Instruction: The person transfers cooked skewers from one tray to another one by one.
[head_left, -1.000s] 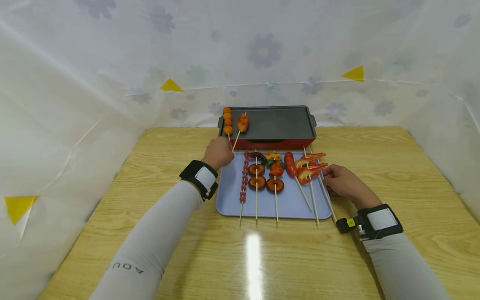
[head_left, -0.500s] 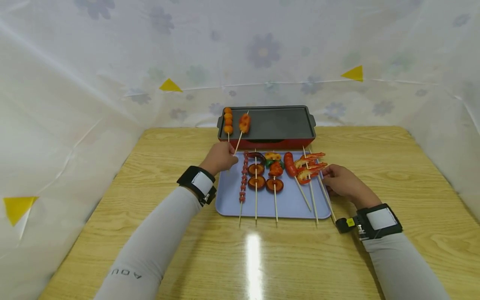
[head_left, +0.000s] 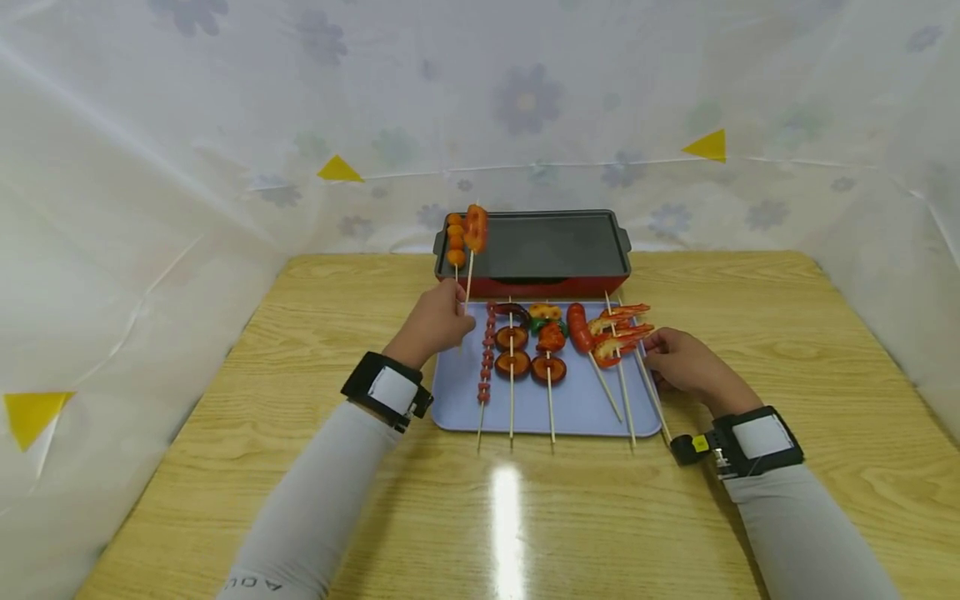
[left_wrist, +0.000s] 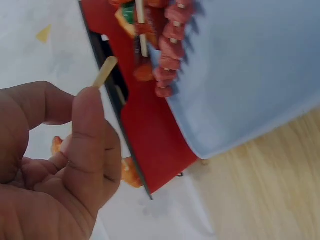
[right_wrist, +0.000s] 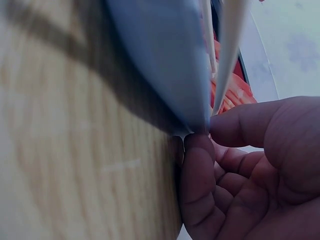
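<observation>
In the head view my left hand [head_left: 435, 317] pinches the stick of a skewer bearing one orange-brown, charred-looking piece of food [head_left: 476, 229]. That piece is raised over the left end of the black-topped grill [head_left: 555, 246], beside a skewer of orange balls [head_left: 456, 242] lying there. The stick's butt end [left_wrist: 106, 71] pokes out past my thumb and finger in the left wrist view. My right hand [head_left: 682, 362] grips the right rim of the pale blue tray [head_left: 585, 421] between thumb and fingers, also visible in the right wrist view. Shrimp skewers [head_left: 618, 333] lie close to it.
On the tray lie a skewer of small pink pieces [head_left: 486, 358], a mushroom skewer [head_left: 513, 364], a mixed skewer [head_left: 551, 337] and a red sausage skewer [head_left: 579, 329]. The wooden table [head_left: 420, 517] ends at a flowered plastic sheet [head_left: 600, 108] behind the grill.
My left hand has drawn slightly down and left, and its skewer now stands more upright, the food higher and nearer the orange balls. My right hand stays at the tray's rim.
</observation>
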